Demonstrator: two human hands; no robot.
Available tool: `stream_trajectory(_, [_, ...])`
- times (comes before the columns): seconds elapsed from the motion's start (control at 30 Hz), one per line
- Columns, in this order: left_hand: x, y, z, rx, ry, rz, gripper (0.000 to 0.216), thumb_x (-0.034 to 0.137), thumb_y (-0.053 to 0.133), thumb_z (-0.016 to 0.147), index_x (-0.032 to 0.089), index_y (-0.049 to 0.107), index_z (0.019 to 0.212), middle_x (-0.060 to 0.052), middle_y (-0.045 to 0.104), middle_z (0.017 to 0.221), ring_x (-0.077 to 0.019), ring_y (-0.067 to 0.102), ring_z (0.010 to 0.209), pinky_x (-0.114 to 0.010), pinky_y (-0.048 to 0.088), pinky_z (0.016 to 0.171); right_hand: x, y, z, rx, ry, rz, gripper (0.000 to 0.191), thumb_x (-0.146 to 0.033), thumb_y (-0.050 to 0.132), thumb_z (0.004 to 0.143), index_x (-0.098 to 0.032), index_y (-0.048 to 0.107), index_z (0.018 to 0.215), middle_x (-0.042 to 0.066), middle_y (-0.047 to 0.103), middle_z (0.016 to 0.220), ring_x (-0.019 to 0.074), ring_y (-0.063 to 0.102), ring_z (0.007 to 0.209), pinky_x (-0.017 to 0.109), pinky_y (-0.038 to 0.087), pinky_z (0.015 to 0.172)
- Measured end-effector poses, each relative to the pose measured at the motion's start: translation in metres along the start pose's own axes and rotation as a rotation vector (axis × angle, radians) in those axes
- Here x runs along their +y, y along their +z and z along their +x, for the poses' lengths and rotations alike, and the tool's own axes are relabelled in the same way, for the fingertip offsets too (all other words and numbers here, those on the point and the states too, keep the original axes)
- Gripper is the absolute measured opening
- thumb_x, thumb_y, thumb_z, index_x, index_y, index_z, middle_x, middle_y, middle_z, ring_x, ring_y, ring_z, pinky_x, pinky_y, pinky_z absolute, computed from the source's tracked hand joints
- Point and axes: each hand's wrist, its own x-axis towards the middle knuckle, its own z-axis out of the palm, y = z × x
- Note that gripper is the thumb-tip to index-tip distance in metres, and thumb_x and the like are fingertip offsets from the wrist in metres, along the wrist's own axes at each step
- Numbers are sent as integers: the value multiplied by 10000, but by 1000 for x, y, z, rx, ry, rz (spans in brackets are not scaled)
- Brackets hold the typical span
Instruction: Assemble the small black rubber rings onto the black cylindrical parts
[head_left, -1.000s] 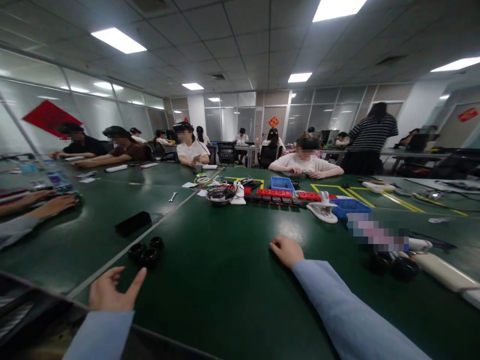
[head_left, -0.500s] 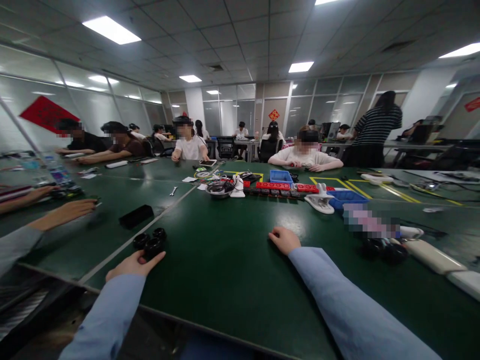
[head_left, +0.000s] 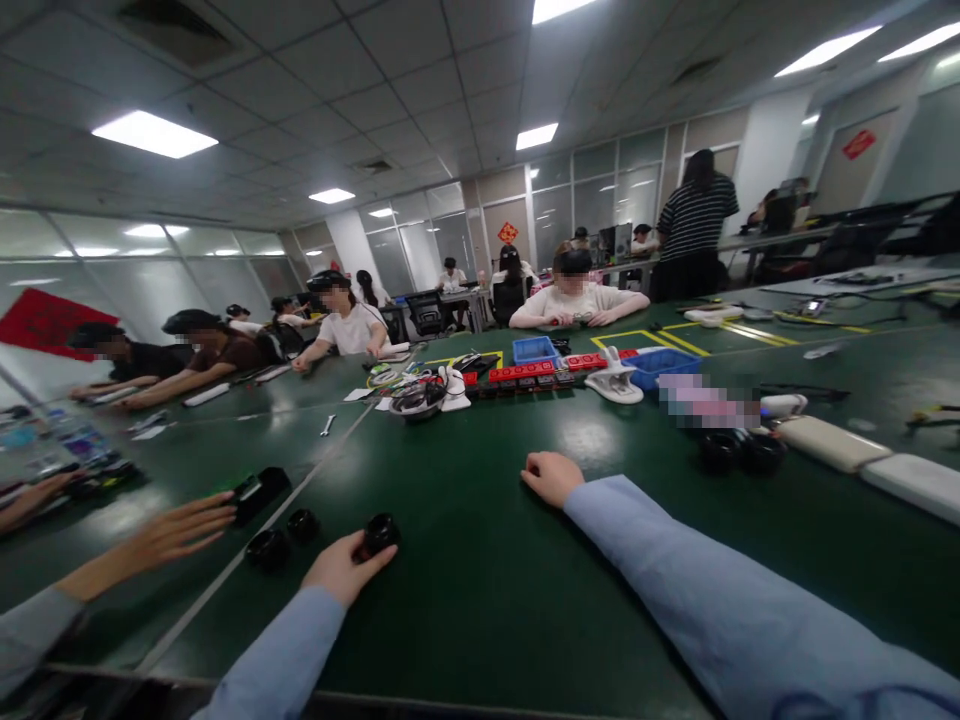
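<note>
My left hand (head_left: 346, 566) is closed round a small black round part (head_left: 380, 531) on the green table (head_left: 480, 580), a little to the right of two more black round parts (head_left: 283, 538). My right hand (head_left: 551, 476) rests on the table in a loose fist, with nothing seen in it. Both arms wear light blue sleeves.
A neighbour's hand (head_left: 176, 532) reaches toward a black box (head_left: 256, 491) at my left. Blue bins (head_left: 535, 349), red parts (head_left: 525, 371), a bowl (head_left: 411, 401) and white clips (head_left: 613, 382) lie mid-table. Black round parts (head_left: 739, 452) and white pads (head_left: 832, 444) lie at right. Several people sit around.
My left hand came forward, took one black round part from the group of three and slid it to the right. The neighbour's hand reached in toward the black box. The view tilted.
</note>
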Motion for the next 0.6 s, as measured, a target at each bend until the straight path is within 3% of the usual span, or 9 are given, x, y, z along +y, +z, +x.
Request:
stream_trajectory(0.07, [24,9,17,-106,95,-5,572,625,485,573,186,606,918,-28,601,718,-221,558,694,-280,393,584,1,1,0,-2,21,63,225,-372,446,740,-200,575,672,24,592,708,148,518,653,240,294,530])
stream_trajectory(0.17, [72,31,48,-137,214,1,517,574,486,623,189,596,950,-34,609,764,-205,560,728,-264,394,612,5,0,2,68,41,209,243,-376,417,762,-193,560,690,23,571,702,136,505,643,238,321,549])
stream_trajectory(0.33, [178,81,82,-22,348,100,409,520,451,691,200,596,902,-42,602,792,-190,554,778,-242,392,618,28,-7,13,414,71,385,169,-296,442,751,-182,512,854,28,530,810,129,485,716,246,371,648])
stream_trajectory(0.4, [212,96,87,-1,424,135,400,526,440,697,204,593,878,-48,595,821,-196,547,814,-249,394,639,43,-11,18,482,109,400,173,-282,436,749,-181,502,873,30,522,827,132,483,722,255,379,658])
stream_trajectory(0.5, [237,108,94,-14,517,154,397,541,435,689,212,593,845,-53,587,812,-214,542,821,-276,399,651,64,-13,24,462,199,410,171,-279,425,746,-171,505,852,33,525,792,146,488,724,274,385,666])
stream_trajectory(0.6, [236,111,103,-50,574,100,423,571,443,667,224,592,857,-47,579,797,-223,538,831,-297,401,685,75,-13,26,408,295,460,213,-326,389,764,-161,500,841,43,539,782,159,499,744,294,388,687])
